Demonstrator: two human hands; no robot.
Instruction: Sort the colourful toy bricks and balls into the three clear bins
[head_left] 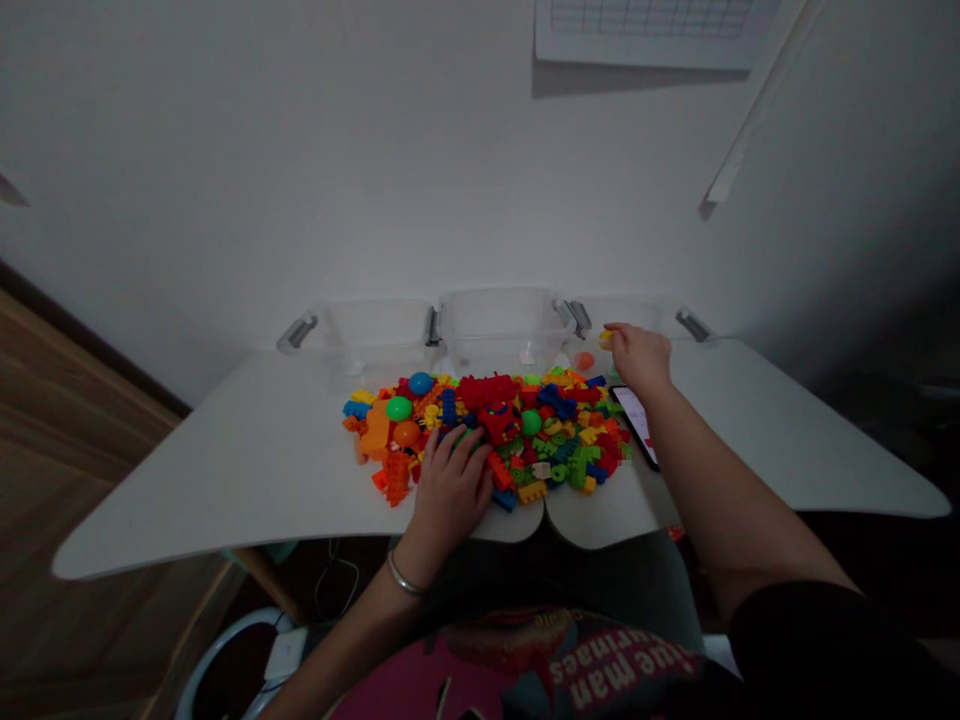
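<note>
A heap of colourful building blocks (532, 493) and small balls is spread over the middle of the white table. My left hand (452, 485) lies on the front of this heap with its fingers spread. Part of a green ball (469, 438) shows by its fingertips; what is under the palm is hidden. Out to the right, my right hand (639, 357) pinches a small yellow block (606, 337) over the right clear plastic bin (626, 312). An orange piece (584, 360) shows through that bin's front.
Two more clear bins, one in the middle (499, 312) and one at the left (379, 320), stand against the wall. A phone (636, 420) lies under my right forearm. The white table (247, 460) has a notch in its front edge.
</note>
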